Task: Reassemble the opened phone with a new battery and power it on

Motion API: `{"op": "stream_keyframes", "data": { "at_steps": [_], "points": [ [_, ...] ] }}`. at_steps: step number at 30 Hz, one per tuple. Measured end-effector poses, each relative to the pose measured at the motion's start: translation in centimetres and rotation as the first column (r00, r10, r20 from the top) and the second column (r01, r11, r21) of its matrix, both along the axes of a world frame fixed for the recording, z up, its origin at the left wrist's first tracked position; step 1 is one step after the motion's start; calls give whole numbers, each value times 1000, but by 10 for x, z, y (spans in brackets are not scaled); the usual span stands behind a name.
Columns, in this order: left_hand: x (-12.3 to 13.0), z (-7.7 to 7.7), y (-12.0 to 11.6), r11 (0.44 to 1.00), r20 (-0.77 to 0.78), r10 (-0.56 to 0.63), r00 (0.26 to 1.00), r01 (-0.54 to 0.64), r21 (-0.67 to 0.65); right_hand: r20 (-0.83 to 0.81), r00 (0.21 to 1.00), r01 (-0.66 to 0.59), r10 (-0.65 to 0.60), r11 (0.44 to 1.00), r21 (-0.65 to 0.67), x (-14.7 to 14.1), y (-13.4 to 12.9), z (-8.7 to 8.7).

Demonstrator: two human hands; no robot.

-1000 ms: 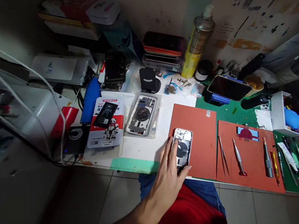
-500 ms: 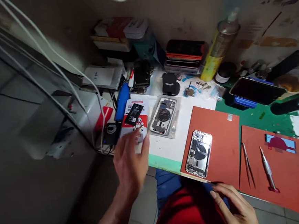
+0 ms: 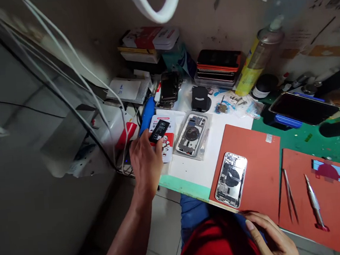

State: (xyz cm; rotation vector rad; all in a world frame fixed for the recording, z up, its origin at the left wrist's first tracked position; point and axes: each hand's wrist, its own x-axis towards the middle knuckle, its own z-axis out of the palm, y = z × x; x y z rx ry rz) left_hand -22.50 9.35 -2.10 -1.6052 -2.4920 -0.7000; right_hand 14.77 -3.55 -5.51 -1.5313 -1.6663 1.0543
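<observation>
My left hand (image 3: 147, 160) reaches over a red and white box (image 3: 167, 153) printed with pandas. Its thumb and fingers close on the lower end of a black phone battery (image 3: 160, 130), which lies on the box. Just right of the box, an opened phone housing (image 3: 192, 133) rests on a clear plastic sleeve. Another opened phone (image 3: 231, 179), its inner parts bare, lies on an orange-red mat (image 3: 258, 163). At the bench's front edge my right hand (image 3: 271, 235) hangs loosely with bent, parted fingers, and nothing shows in it.
Tweezers (image 3: 289, 196) and a screwdriver (image 3: 315, 202) lie on a second red mat. Behind stand a stack of phones (image 3: 219, 62), a yellow spray can (image 3: 259, 59) and a propped-up phone (image 3: 304, 107). White cables (image 3: 73, 60) hang at the left, and a white lamp ring (image 3: 158, 14) hangs overhead.
My left hand has moved up onto the battery, and its thumb and fingers have closed on its lower end. My right hand stays at the bench edge. The view has shifted slightly.
</observation>
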Motion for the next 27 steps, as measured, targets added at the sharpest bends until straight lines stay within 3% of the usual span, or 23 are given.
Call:
{"op": "stream_keyframes", "data": {
  "at_steps": [6,8,11,13,14,17,20,24,27],
  "points": [
    [-2,16,11,995,8,57,998,-56,-79,-101,991,80,-89,993,-91,-16,7,26],
    [3,24,6,995,-2,93,996,-93,-46,-110,990,73,-85,991,-109,-20,9,31],
    [23,36,-17,995,-13,65,998,-64,82,-150,986,52,-73,988,-143,-24,12,37],
    [47,40,-40,999,27,1,1000,-2,52,-229,970,33,-85,975,-220,-28,13,40],
    [63,40,-52,993,30,-27,999,23,113,-292,949,34,-119,959,-281,-30,15,41],
    [112,32,-87,928,191,-367,910,343,147,-480,814,67,-328,873,-483,-35,20,43],
    [152,20,-113,826,290,-564,773,536,176,-526,705,101,-476,802,-589,-34,28,43],
    [172,7,-125,774,292,-627,722,621,127,-477,704,149,-526,766,-625,-23,34,39],
    [176,-3,-120,814,265,-570,778,578,54,-423,689,279,-589,754,-595,-9,34,35]
  ]
}}
